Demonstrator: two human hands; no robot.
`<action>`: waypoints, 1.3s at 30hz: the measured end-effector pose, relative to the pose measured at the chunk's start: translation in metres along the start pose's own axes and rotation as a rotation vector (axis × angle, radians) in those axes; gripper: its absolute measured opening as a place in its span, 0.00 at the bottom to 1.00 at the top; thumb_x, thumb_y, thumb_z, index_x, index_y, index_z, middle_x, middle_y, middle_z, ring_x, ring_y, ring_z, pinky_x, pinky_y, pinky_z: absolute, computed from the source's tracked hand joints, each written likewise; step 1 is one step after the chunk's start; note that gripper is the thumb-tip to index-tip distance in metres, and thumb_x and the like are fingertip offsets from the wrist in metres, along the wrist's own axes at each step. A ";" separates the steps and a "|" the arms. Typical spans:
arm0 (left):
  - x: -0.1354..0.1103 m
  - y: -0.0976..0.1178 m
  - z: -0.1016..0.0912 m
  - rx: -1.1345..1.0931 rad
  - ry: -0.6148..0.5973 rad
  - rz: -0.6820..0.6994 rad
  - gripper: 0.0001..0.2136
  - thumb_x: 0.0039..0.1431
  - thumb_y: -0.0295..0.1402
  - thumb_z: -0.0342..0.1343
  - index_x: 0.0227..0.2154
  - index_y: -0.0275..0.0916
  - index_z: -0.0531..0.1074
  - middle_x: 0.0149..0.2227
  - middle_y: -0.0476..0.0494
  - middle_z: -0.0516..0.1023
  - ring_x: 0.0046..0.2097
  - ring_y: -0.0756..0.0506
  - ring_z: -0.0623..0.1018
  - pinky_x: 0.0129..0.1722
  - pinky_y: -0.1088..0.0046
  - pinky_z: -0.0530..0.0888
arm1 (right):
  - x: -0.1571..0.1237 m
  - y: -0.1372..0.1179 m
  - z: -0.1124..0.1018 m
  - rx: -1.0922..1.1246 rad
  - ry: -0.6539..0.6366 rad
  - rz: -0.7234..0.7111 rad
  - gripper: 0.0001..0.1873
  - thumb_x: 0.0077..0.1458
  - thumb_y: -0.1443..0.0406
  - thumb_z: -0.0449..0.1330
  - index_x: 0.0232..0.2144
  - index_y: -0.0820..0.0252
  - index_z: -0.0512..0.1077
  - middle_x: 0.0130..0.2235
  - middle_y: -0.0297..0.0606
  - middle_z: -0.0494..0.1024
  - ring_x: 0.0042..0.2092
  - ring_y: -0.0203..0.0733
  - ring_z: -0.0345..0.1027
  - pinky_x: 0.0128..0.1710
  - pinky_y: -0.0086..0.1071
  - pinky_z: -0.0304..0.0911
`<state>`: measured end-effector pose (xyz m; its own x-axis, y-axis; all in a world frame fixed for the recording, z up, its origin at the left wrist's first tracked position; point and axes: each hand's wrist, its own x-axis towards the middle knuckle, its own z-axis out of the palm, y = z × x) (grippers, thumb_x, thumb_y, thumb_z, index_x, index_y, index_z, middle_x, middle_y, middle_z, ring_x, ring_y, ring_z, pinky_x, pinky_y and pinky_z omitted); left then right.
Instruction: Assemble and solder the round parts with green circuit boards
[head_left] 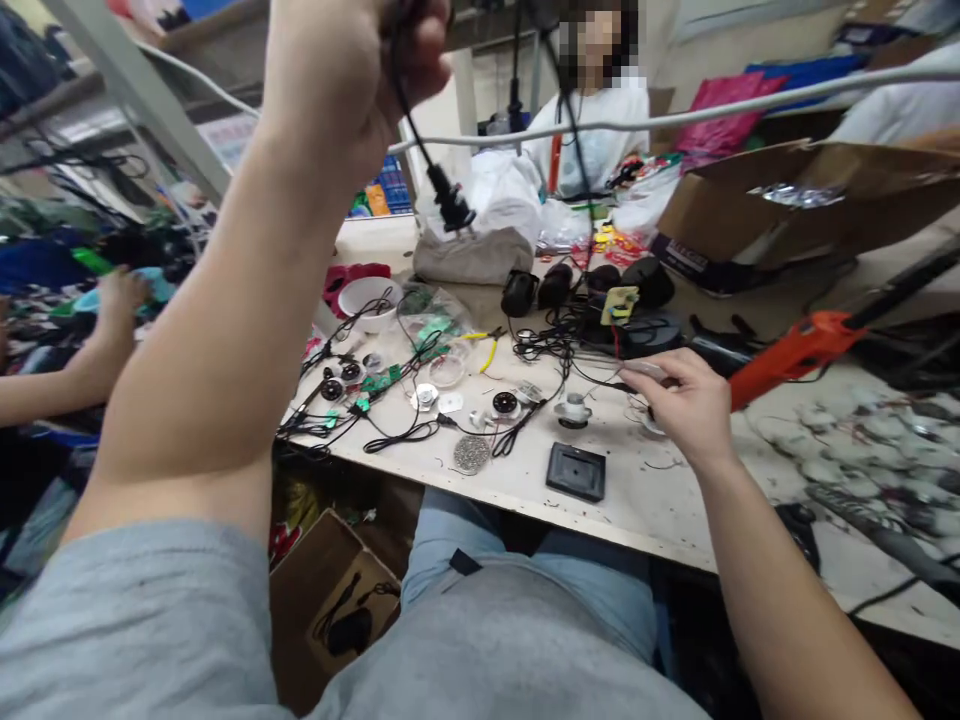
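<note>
My left hand (352, 70) is raised high at the top of view, closed in a fist round a black cable (411, 120); a black plug (452, 205) dangles from it above the table. My right hand (686, 405) rests on the worktable (525, 480), fingers pinched together on a small thin part near a white round piece (574, 408); what it pinches is too small to name. A black square plate (576, 471) lies just in front of that hand.
Small speakers, green circuit boards, black wires and yellow-handled cutters (487, 350) litter the table. An orange tool (795, 350) lies right. A cardboard box (787, 190) stands at back right, another box (337, 600) on the floor. A person in white (592, 130) sits opposite; another's hand (120, 300) shows left.
</note>
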<state>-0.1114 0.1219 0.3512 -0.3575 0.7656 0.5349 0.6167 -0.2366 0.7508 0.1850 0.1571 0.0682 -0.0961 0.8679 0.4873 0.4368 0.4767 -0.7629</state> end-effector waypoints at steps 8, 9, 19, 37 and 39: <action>0.002 -0.102 0.003 -0.101 -0.355 -0.218 0.08 0.74 0.24 0.44 0.42 0.27 0.68 0.27 0.56 0.67 0.21 0.64 0.51 0.29 0.87 0.64 | -0.010 0.016 -0.010 -0.022 -0.140 0.057 0.17 0.51 0.48 0.66 0.32 0.54 0.84 0.25 0.34 0.71 0.29 0.39 0.64 0.30 0.35 0.58; 0.000 -0.111 0.004 -0.085 -0.376 -0.224 0.07 0.73 0.24 0.46 0.40 0.27 0.69 0.28 0.54 0.68 0.22 0.63 0.52 0.28 0.85 0.65 | -0.010 0.016 -0.010 -0.030 -0.129 0.068 0.17 0.50 0.49 0.67 0.32 0.54 0.84 0.26 0.34 0.71 0.29 0.39 0.64 0.30 0.35 0.59; -0.048 -0.192 0.035 0.217 -0.482 0.120 0.12 0.57 0.41 0.58 0.32 0.37 0.80 0.35 0.43 0.78 0.36 0.45 0.75 0.37 0.71 0.74 | -0.010 0.007 -0.006 0.047 -0.124 0.070 0.13 0.50 0.64 0.59 0.33 0.52 0.84 0.37 0.38 0.81 0.40 0.44 0.73 0.41 0.39 0.68; -0.206 -0.168 0.146 -0.318 -0.640 -0.009 0.32 0.52 0.35 0.70 0.60 0.46 0.66 0.57 0.37 0.76 0.57 0.39 0.77 0.49 0.62 0.79 | -0.018 -0.016 0.016 0.437 -0.349 0.204 0.12 0.47 0.59 0.68 0.35 0.57 0.80 0.42 0.41 0.79 0.37 0.42 0.74 0.33 0.35 0.75; -0.212 -0.171 0.155 -0.315 -0.601 -0.038 0.33 0.51 0.34 0.71 0.60 0.47 0.66 0.55 0.37 0.76 0.56 0.38 0.77 0.47 0.62 0.79 | -0.017 -0.022 0.017 0.339 -0.288 0.147 0.12 0.50 0.60 0.65 0.38 0.57 0.79 0.42 0.40 0.80 0.31 0.38 0.72 0.31 0.35 0.74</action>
<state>-0.0325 0.0930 0.0494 0.1330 0.9548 0.2659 0.3452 -0.2961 0.8906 0.1618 0.1342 0.0687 -0.3203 0.9103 0.2622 0.1520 0.3226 -0.9342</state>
